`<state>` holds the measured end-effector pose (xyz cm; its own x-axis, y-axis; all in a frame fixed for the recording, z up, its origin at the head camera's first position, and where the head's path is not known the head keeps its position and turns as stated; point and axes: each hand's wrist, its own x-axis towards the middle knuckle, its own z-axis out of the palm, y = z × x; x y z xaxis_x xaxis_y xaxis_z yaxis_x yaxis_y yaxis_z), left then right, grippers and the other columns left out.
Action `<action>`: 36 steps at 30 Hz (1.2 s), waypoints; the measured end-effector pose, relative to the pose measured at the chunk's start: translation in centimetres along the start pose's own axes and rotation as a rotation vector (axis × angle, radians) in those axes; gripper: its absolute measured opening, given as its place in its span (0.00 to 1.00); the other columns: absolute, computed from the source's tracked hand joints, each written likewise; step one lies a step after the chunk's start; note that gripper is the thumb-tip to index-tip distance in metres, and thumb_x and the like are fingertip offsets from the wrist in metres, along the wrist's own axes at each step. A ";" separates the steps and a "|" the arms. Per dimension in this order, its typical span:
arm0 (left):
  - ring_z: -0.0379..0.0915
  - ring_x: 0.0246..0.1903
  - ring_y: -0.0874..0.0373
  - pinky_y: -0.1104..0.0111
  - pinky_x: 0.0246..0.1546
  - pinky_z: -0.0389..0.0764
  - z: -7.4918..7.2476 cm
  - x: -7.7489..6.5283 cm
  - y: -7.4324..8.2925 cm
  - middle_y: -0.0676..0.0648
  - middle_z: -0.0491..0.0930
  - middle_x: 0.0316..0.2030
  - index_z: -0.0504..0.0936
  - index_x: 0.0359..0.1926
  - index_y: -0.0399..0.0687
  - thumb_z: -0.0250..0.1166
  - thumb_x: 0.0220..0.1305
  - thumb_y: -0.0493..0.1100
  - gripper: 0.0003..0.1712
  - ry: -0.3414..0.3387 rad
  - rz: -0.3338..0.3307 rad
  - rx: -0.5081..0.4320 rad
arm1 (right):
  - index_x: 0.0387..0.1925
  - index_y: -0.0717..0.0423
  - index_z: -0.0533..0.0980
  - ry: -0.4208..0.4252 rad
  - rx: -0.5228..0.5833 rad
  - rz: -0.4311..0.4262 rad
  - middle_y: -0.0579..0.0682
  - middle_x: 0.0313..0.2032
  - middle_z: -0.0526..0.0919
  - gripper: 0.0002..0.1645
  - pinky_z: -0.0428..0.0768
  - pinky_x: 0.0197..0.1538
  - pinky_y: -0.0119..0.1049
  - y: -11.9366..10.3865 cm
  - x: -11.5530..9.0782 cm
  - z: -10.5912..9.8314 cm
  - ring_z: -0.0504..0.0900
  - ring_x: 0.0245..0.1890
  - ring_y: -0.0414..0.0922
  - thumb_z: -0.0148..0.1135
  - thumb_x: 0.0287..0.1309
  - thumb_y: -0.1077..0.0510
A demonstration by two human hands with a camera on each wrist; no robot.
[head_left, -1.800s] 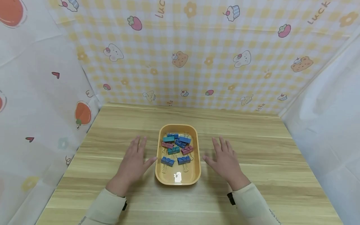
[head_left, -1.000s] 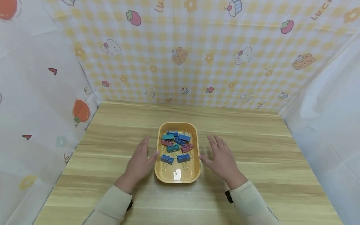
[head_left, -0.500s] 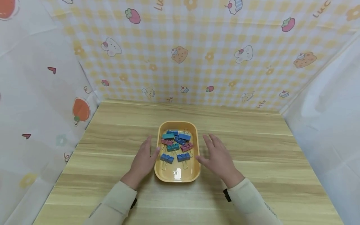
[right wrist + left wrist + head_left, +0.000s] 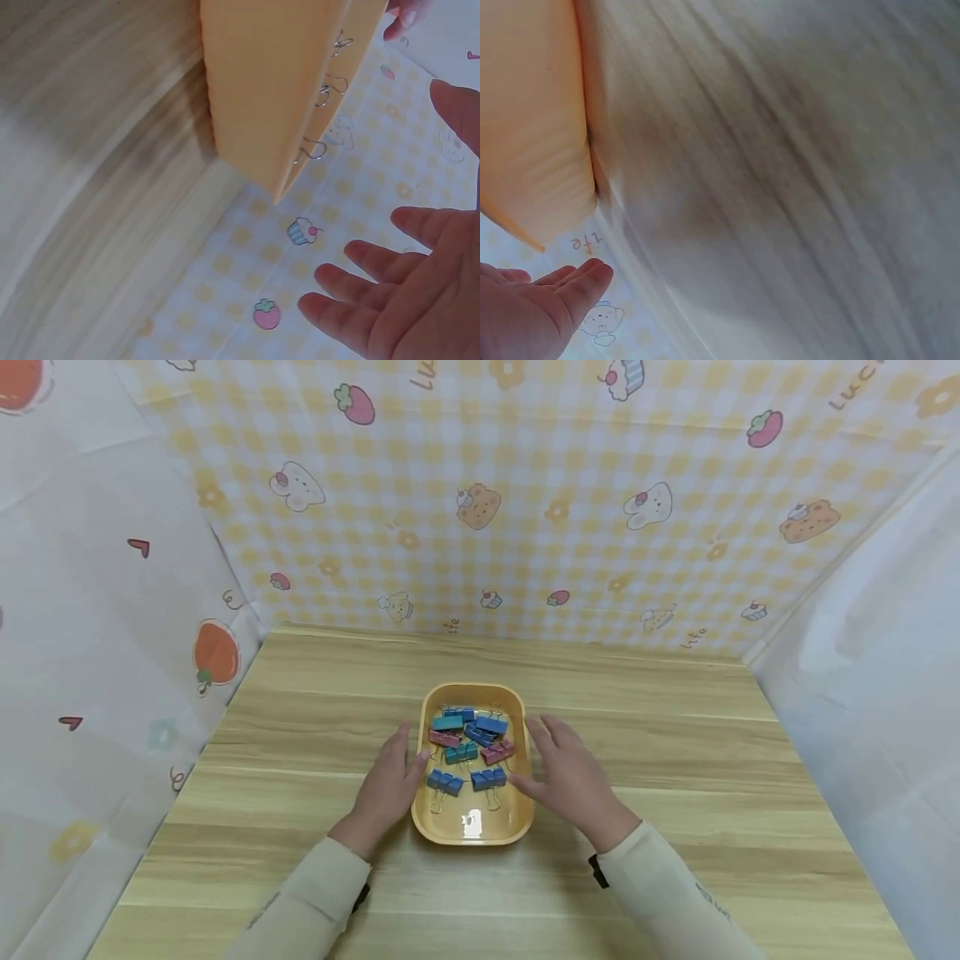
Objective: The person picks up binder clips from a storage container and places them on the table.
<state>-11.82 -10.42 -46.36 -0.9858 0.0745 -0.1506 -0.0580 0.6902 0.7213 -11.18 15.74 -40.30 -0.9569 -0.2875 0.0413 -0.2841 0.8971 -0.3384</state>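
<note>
A yellow-orange plastic tray (image 4: pixel 510 827) stands on the wooden table, holding several binder clips in blue, teal and pink with wire handles. Two blue binder clips (image 4: pixel 489 778) lie nearest its front, and a pink binder clip (image 4: pixel 498 752) lies by the right wall. My left hand (image 4: pixel 385 789) is at the tray's left side, its thumb at the rim in the head view. On the other side, my right hand (image 4: pixel 572 782) has its thumb over the right rim in that view. The right wrist view shows the right fingers spread, apart from the tray wall (image 4: pixel 259 82).
Light wood-grain table (image 4: pixel 675 727) surrounds the tray. A yellow checked cloth (image 4: pixel 555 460) with cartoon prints hangs behind it. White cloth walls stand at the left (image 4: pixel 112 635) and right (image 4: pixel 885 693).
Both hands have moved inward from a little way off to the tray's sides, the right hand still shifting left in the last half second. The tray and clips stay put.
</note>
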 end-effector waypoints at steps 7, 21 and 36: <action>0.45 0.72 0.38 0.47 0.70 0.50 -0.1 0.0 0.1 0.33 0.48 0.73 0.44 0.75 0.36 0.45 0.75 0.54 0.39 -0.001 0.013 -0.004 | 0.72 0.52 0.59 -0.078 -0.008 -0.002 0.61 0.69 0.62 0.53 0.72 0.61 0.56 -0.8 0.6 -0.3 0.64 0.67 0.59 0.69 0.51 0.37; 0.47 0.71 0.37 0.47 0.69 0.52 0.4 0.1 -0.1 0.33 0.51 0.72 0.46 0.75 0.37 0.47 0.75 0.52 0.37 0.015 0.043 -0.009 | 0.72 0.49 0.60 -0.236 -0.008 0.012 0.58 0.68 0.65 0.49 0.71 0.63 0.55 -2.6 1.2 0.0 0.66 0.66 0.59 0.67 0.54 0.37; 0.49 0.71 0.38 0.47 0.69 0.54 0.4 0.0 -0.1 0.33 0.53 0.72 0.47 0.75 0.36 0.46 0.76 0.51 0.37 -0.005 0.083 0.013 | 0.66 0.53 0.69 -0.297 -0.025 -0.038 0.56 0.60 0.74 0.41 0.79 0.54 0.49 -3.7 1.8 1.3 0.77 0.54 0.55 0.68 0.54 0.40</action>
<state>-11.76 -10.17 -46.68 -0.9864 0.1352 -0.0938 0.0260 0.6911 0.7223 -11.78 11.49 -40.18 -0.8872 -0.4030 -0.2245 -0.3239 0.8908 -0.3187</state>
